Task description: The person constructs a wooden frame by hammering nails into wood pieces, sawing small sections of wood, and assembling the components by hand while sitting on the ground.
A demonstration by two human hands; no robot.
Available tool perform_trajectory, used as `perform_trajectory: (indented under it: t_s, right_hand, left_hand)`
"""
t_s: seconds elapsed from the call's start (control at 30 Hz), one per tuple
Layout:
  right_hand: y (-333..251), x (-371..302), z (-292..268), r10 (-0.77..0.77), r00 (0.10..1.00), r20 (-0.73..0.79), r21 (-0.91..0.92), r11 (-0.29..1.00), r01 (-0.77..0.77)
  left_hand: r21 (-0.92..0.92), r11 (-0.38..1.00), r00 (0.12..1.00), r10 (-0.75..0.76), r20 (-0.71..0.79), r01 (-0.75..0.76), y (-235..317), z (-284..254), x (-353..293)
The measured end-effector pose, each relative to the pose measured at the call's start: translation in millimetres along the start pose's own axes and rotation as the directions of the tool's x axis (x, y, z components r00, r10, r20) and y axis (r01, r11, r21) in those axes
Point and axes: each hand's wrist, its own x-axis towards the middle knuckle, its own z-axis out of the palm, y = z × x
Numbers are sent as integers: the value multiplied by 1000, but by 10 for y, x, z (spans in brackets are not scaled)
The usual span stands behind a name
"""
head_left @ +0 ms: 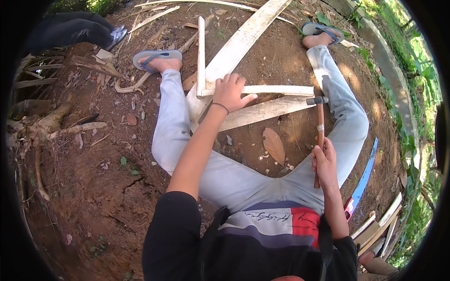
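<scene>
My left hand (228, 92) is closed over a narrow wooden strip (276, 89), its thumb stretched along it. This strip meets an upright wooden strip (201, 56) at a corner, just left of my fingers. Beneath them a wide board (246, 42) runs away from me, and another board (267, 111) slants off to the right. In my right hand (325, 161) is a hammer (320, 122), gripped by its wooden handle. Its metal head is up beside the right end of the narrow strip; whether they touch I cannot tell. Any nail is hidden or too small to see.
My legs (171, 107) spread around the work on bare soil. A blue-bladed handsaw (363, 178) lies right of my hip, near stacked wood pieces (379, 225). Roots and sticks (51, 122) lie left. Another person's dark-trousered leg (75, 33) shows far left. A dry leaf (273, 145) lies between my legs.
</scene>
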Motion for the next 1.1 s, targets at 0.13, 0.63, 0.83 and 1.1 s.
perform_trajectory:
  t_s: [0.13, 0.63, 0.83, 1.1]
  right_hand:
    - [-49, 16, 142, 24, 1000, 1, 14, 1000, -24]
    - [135, 101, -98, -277, 959, 54, -595, 763, 254]
    - [246, 152, 106, -355, 918, 174, -750, 557, 358]
    - [-18, 224, 207, -384, 907, 175, -825, 445, 348]
  left_hand:
    - [-103, 988, 977, 91, -194, -113, 533, 165, 245]
    - [-47, 988, 873, -104, 477, 144, 585, 100, 516]
    - [-80, 982, 884, -120, 451, 173, 547, 183, 520]
    - [-115, 975, 850, -105, 517, 190, 512, 166, 596]
